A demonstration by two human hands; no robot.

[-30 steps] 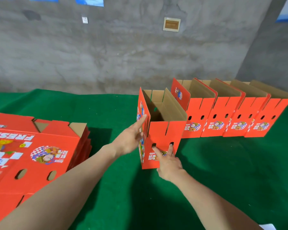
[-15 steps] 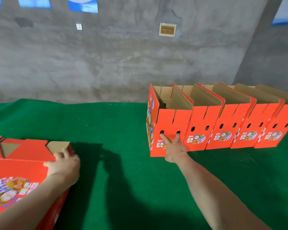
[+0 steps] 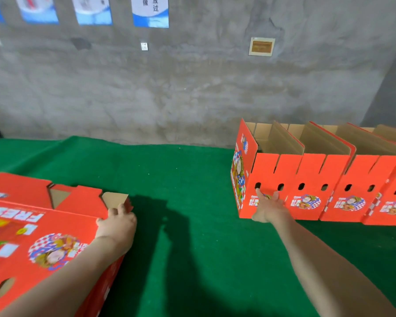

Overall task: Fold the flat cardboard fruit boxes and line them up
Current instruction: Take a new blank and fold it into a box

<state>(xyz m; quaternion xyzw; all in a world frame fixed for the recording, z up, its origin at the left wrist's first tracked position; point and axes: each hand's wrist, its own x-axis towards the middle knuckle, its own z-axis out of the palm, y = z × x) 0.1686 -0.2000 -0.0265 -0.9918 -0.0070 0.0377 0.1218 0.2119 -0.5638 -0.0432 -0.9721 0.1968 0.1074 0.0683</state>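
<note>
On the desk (image 3: 181,225), folded boxes (image 3: 329,177) stand lined up, the right hand (image 3: 269,207) touching the endmost with spread fingers. The left hand (image 3: 117,223) grips the top of the unfolded flat stack (image 3: 44,236).

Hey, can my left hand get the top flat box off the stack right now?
Probably yes. The left hand grips the right edge of the top flat box, nothing lies on it, and the right hand is away, touching the end folded box.
</note>
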